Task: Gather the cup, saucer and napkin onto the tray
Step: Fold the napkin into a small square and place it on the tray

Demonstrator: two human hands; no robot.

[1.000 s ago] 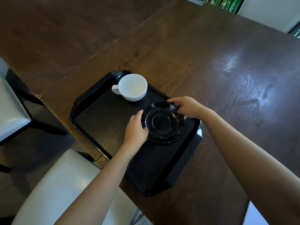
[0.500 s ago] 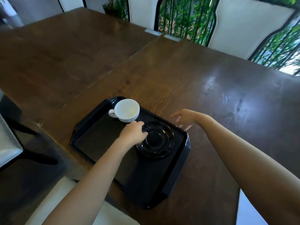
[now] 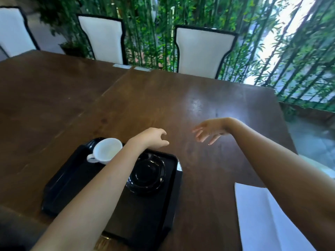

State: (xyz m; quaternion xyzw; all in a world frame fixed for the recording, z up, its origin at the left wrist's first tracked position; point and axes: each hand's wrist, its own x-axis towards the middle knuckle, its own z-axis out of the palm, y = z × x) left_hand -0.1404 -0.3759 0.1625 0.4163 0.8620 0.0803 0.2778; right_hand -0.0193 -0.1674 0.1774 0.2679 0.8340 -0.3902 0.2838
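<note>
A black tray lies on the dark wooden table near its front edge. A white cup stands in the tray's far left corner, and a black saucer rests in the tray to its right. My left hand hovers just past the tray's far rim, fingers loosely curled, holding nothing. My right hand hangs over bare table further right, fingers spread and empty. A white napkin lies flat on the table at the lower right, partly hidden by my right forearm.
Three white chairs with black frames line the table's far side. Behind them stands a green bamboo screen. A seam runs between two joined tabletops.
Both hands let go of the saucer, which now rests in the tray, and rose forward over the table. My head tilted up, bringing the chairs, the bamboo and the napkin into view.
</note>
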